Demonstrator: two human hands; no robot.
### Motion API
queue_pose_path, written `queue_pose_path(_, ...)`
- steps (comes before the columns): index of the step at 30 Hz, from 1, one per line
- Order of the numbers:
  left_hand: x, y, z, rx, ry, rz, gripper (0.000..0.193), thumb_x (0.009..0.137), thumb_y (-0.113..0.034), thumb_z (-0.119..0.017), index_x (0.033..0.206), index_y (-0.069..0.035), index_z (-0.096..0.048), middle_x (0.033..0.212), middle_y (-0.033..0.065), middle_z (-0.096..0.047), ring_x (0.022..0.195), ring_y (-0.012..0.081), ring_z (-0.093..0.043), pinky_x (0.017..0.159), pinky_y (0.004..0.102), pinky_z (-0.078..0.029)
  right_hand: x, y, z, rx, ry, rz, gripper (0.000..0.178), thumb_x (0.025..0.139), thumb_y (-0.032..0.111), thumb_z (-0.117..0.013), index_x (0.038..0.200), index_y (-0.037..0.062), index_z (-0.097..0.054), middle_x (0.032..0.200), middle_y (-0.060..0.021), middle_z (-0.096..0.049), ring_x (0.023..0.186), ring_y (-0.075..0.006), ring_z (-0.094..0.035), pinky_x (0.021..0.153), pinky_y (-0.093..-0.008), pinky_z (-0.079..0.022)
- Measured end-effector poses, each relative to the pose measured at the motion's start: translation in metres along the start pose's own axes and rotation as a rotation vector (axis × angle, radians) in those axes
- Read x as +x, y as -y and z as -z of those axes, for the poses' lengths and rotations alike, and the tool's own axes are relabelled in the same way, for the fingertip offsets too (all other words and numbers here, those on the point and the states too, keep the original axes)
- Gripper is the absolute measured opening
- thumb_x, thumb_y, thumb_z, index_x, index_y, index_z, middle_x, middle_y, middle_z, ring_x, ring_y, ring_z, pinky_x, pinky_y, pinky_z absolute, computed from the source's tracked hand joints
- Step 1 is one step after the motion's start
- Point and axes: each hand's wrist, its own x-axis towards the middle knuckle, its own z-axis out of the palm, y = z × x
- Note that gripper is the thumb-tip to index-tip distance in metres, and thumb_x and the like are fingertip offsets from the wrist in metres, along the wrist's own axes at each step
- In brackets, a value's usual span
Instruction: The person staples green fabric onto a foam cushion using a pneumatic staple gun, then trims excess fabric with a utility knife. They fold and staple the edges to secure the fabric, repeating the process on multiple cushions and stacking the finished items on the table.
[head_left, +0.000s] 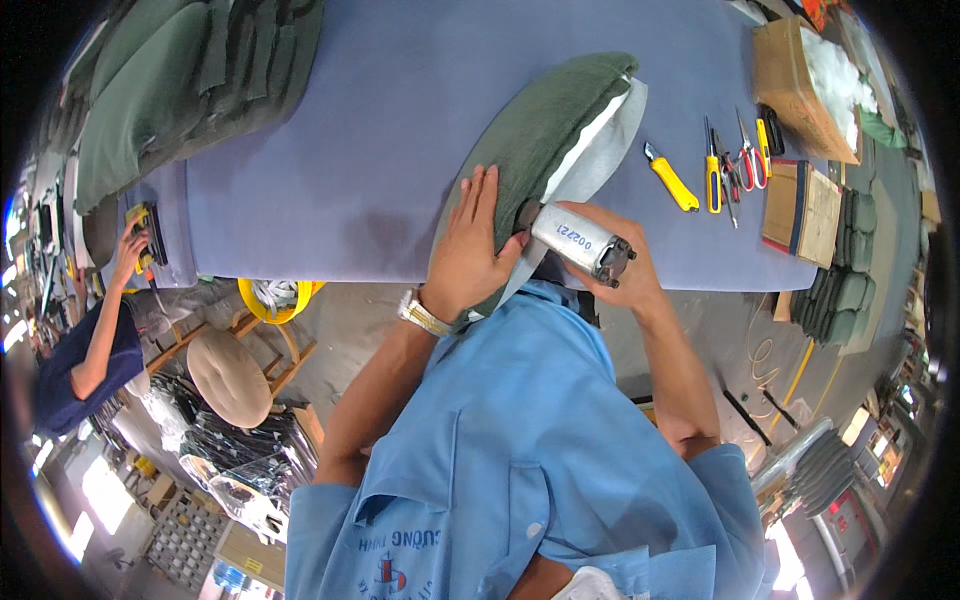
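Observation:
A dark green upholstered seat pad (540, 125) stands tilted on its edge at the near side of the table, its pale underside facing right. My left hand (470, 240) lies along its green face, fingers stretched out and thumb toward the rim. In my right hand (630, 250) is a silver pneumatic staple gun (572, 235), gripped from the right side. The nose of the tool meets the pad's edge beside my left thumb. My right fingers are partly hidden behind the tool.
Right of the pad lie a yellow utility knife (671, 178), red-handled scissors (750, 165) and other hand tools. A cardboard box (785, 80) with white stuffing stands behind them. Green pads (150, 110) are heaped at far left, near a co-worker's arm (100, 335). A yellow bucket (247, 290) sits below the table edge.

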Motion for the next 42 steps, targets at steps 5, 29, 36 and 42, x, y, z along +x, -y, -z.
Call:
queue_pose_path(5, -0.001, -0.007, -0.003, 0.1, -0.007, 0.114, 0.09, 0.091, -0.019, -0.066, 0.161, 0.006, -0.015, 0.164, 0.0318, -0.025, 0.153, 0.0469, -0.025, 0.121, 0.0537, -0.032, -0.007, 0.01, -0.011, -0.007, -0.045, -0.038, 0.071, 0.068, 0.013, -0.08, 0.136, 0.0027, -0.063, 0.126, -0.0199, -0.071, 0.11, -0.0379, -0.07, 0.095, -0.0406, -0.055)
queue_pose_path(29, -0.002, -0.007, -0.006, 0.085, -0.023, 0.124, 0.095, 0.083, -0.005, -0.067, 0.162, 0.002, -0.015, 0.167, 0.0264, -0.023, 0.155, 0.0431, -0.022, 0.12, 0.0616, -0.032, -0.012, 0.021, -0.008, 0.019, 0.062, -0.15, 0.07, 0.072, 0.029, -0.081, 0.135, 0.0002, -0.065, 0.126, -0.0187, -0.071, 0.114, -0.0344, -0.071, 0.097, -0.0394, -0.055)
queue_pose_path(36, -0.002, -0.008, -0.007, 0.097, -0.043, 0.125, 0.102, 0.078, 0.0, -0.073, 0.162, 0.001, -0.015, 0.167, 0.0259, -0.025, 0.155, 0.0416, -0.025, 0.119, 0.0609, -0.033, -0.009, 0.03, -0.015, 0.102, 0.082, -0.309, 0.066, 0.077, 0.028, -0.082, 0.134, 0.0018, -0.063, 0.128, -0.0178, -0.07, 0.114, -0.0308, -0.071, 0.099, -0.037, -0.053)
queue_pose_path(42, 0.0, -0.008, -0.007, 0.073, -0.061, 0.144, 0.104, 0.076, 0.002, -0.074, 0.162, 0.001, -0.015, 0.166, 0.0255, -0.026, 0.154, 0.0414, -0.027, 0.12, 0.0605, -0.032, -0.011, 0.028, -0.019, 0.126, 0.093, -0.338, 0.078, 0.066, 0.019, -0.081, 0.14, 0.004, -0.06, 0.131, -0.0197, -0.068, 0.113, -0.0334, -0.069, 0.099, -0.0382, -0.053)
